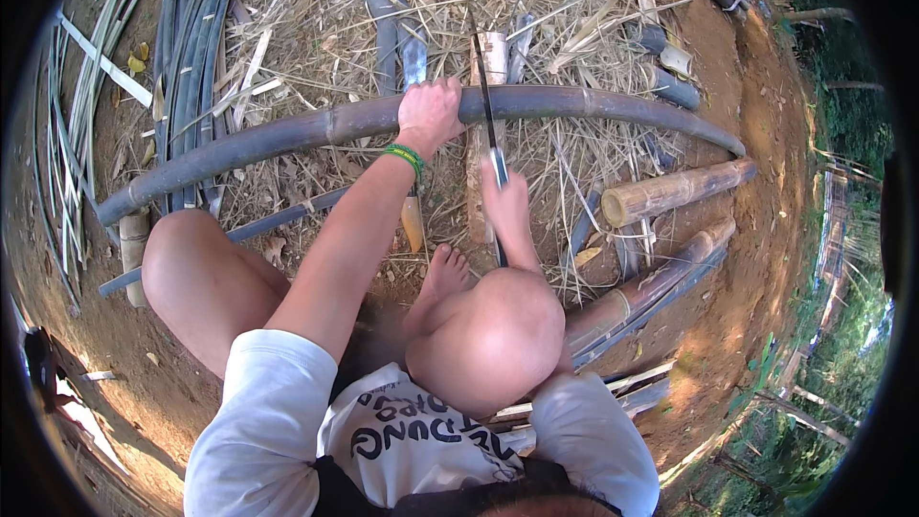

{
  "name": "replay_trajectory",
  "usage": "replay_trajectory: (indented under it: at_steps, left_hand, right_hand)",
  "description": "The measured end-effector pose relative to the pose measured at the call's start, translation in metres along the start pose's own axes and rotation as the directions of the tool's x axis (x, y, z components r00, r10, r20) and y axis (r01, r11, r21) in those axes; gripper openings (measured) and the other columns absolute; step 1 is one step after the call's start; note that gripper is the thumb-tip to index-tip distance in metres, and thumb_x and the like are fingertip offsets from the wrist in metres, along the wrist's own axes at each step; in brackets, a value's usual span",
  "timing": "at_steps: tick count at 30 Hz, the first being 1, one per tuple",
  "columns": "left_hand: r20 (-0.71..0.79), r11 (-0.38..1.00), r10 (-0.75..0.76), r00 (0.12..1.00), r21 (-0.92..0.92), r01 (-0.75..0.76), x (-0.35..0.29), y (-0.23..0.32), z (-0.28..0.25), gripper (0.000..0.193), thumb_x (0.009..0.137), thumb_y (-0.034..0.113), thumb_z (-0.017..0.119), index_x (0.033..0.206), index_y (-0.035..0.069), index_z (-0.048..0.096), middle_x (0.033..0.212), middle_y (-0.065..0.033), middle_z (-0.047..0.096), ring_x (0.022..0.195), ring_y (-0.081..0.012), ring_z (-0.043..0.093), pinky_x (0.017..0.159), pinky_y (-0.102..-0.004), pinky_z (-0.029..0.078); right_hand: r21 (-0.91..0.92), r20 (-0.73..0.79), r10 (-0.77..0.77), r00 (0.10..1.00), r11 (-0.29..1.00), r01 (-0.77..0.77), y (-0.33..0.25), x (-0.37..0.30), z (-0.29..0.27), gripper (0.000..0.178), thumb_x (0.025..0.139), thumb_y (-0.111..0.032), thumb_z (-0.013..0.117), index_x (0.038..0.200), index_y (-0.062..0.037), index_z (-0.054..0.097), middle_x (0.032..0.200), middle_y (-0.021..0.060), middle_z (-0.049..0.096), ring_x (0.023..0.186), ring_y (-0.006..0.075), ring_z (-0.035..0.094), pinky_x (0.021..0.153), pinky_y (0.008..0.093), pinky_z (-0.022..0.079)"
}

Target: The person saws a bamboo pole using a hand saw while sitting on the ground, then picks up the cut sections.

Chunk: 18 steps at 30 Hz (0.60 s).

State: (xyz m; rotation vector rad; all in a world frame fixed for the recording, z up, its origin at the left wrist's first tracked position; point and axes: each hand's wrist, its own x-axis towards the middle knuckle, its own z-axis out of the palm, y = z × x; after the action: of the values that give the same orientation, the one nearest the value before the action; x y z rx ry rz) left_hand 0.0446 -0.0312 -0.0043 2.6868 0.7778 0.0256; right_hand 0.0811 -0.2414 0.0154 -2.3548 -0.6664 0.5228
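A long, dark bamboo pole [258, 142] lies crosswise before me, curved by the lens. My left hand [430, 115], with a green band at its wrist, is wrapped over the pole near its middle. Just right of it, a hand saw [485, 96] crosses the pole, its thin dark blade seen nearly edge-on; teeth cannot be made out. My right hand [505, 199], a little blurred, grips the saw's handle beside my raised knee. Beneath the pole runs a pale log [490, 57]. A large knife with a wooden handle [413, 222] lies under the pole, its broad blade beyond it.
Dark bamboo strips [196, 48] and thin green slats [81, 124] lie at the left. A cut bamboo section [675, 193] and a thicker bamboo piece [632, 302] rest at the right. Shavings [297, 38] litter the soil. My bare foot [443, 278] is near the saw handle.
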Motion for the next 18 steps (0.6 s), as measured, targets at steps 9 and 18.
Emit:
replay_trajectory:
  at_steps: [9,18]
  left_hand:
    - [0.041,1.0,-0.026,0.999,0.013,0.025,-0.007,-0.008,-0.006,0.051,0.076,0.033,0.085,0.11,0.005,0.06,0.108,-0.0164,0.074,0.098,-0.0352,0.075,0.088,-0.0444,0.061]
    - [-0.003,1.0,-0.009,1.0,-0.01,0.009,-0.003,-0.005,-0.002,0.047,0.08,0.036,0.08,0.109,0.005,0.061,0.108,-0.0167,0.074,0.1,-0.0346,0.075,0.091,-0.0443,0.059]
  right_hand:
    - [0.287,0.126,0.27,0.954,0.911,-0.296,0.059,-0.127,-0.017,0.048,0.101,-0.041,0.068,0.087,0.004,0.073,0.067,0.0207,0.066,0.067,0.0215,0.068,0.063,0.0435,0.051]
    - [0.055,-0.033,0.057,0.998,0.997,-0.055,-0.031,0.029,0.005,0.059,0.101,-0.049,0.063,0.081,0.0063,0.07,0.067,0.0266,0.064,0.068,0.0416,0.072,0.064,0.0502,0.05]
